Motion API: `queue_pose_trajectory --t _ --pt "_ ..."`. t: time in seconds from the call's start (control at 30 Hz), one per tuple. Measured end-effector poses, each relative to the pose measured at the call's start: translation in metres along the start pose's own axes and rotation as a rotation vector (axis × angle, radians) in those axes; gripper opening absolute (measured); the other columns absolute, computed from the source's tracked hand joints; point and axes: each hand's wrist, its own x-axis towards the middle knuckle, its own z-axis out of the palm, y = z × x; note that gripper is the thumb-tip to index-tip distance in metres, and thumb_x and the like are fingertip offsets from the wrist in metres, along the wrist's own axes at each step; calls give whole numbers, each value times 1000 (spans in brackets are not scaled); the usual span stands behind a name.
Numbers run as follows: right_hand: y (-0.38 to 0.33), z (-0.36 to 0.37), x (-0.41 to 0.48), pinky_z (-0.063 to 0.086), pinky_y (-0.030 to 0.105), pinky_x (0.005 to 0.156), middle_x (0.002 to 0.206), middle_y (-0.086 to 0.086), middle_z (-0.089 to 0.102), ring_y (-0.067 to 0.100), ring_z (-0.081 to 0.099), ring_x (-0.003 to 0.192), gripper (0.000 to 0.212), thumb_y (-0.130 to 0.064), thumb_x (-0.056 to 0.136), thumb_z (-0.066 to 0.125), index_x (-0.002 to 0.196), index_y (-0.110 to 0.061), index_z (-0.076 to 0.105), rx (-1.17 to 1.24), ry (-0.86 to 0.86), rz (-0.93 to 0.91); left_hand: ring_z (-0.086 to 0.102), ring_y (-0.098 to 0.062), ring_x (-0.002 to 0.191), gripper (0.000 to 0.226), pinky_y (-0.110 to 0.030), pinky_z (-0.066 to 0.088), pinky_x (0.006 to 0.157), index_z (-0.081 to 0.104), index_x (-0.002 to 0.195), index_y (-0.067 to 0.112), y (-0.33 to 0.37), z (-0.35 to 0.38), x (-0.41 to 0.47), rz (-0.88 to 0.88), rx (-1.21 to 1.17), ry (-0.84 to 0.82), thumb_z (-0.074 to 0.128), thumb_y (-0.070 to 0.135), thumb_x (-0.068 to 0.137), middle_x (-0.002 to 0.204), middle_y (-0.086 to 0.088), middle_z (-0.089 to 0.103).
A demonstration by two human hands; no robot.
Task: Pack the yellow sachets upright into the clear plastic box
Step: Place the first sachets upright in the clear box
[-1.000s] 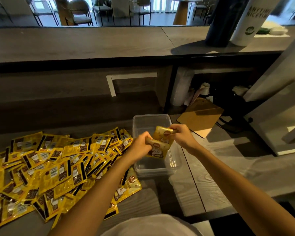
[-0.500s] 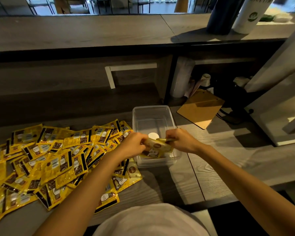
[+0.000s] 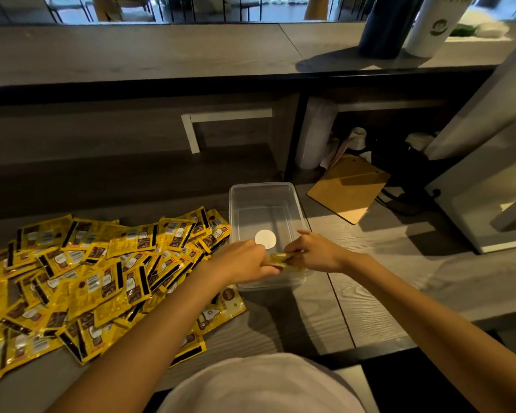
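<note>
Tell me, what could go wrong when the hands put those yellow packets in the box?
The sachets held by the left hand and right hand sit at the near end of the clear plastic box, which is otherwise empty, so they might flop flat. Pressing there could also tip or slide the light box.

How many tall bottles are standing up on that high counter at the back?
2, side by side at the far right of the upper counter: a dark blue bottle and a white bottle right of it. Their tops are cut off.
</note>
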Motion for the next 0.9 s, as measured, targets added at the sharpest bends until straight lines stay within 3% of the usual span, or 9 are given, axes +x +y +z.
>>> queue_pose_trajectory --t 0.17,0.23,0.3,0.37,0.43,0.53,0.63,0.73,0.9 --pt "-2 -8 -5 42 25 80 101 11 61 23 53 100 24 -13 94 50 107 -2 66 110 94 14 59 -21 86 17 -35 47 73 66 100 12 -11 2 0 38 -243 101 55 22 91 91 -5 63" --pt "0 -7 -4 45 30 91 104 11 63 24 54 102 25 -16 95 48 107 -3 66 58 77 9 58 -22 91 11 -36 47 77 62 95 11 -16 5 -3 7 -280 93 56 18 90 96 -6 62" --pt "5 -2 0 31 43 112 117 12 65 27 53 114 28 -18 96 45 114 -10 64 -47 21 -12 54 -22 93 2 -38 46 78 54 89 17 -18 9 -5 -14 -266 19 53 16 91 95 -3 56" --pt "3 0 -1 12 38 120 123 9 65 22 53 120 32 -19 97 42 123 -13 60 -126 -18 -29 49 -21 94 8 -37 42 76 45 88 20 -14 9 -7 -17 -224 -54 46 13 91 93 -2 50" --pt "-2 -2 -2 6 35 119 122 7 65 19 55 119 33 -21 98 39 123 -13 60 -160 -28 -60 43 -24 105 5 -38 35 91 44 91 16 -10 6 -7 -39 -175 -95 42 12 89 95 -9 51" --pt "-6 -2 -6 5 35 118 122 6 65 18 54 117 36 -24 99 35 123 -14 61 -221 -53 -87 41 -23 122 23 -44 0 117 55 107 9 -8 2 -10 -61 -24 -159 42 17 90 87 -7 55" --pt "-5 0 -10 5 39 119 96 7 70 19 60 101 42 -33 96 33 111 -14 67 -274 -84 -120 55 -22 105 24 -47 -7 118 61 101 12 -10 2 -12 -40 29 -165 46 21 86 70 2 50" --pt "-6 1 -11 5 40 118 64 -4 54 17 54 80 42 -40 87 26 90 -21 64 -293 -89 -141 56 -21 102 19 -48 -8 116 62 96 15 -10 7 -11 -32 12 -124 49 23 84 79 -3 57" --pt "-9 2 -14 5 38 119 106 10 69 19 57 110 47 -36 98 26 122 -16 61 -241 -67 -103 47 -19 121 27 -51 -12 114 65 107 18 -11 1 -12 -53 -56 -54 52 25 84 108 -5 65"
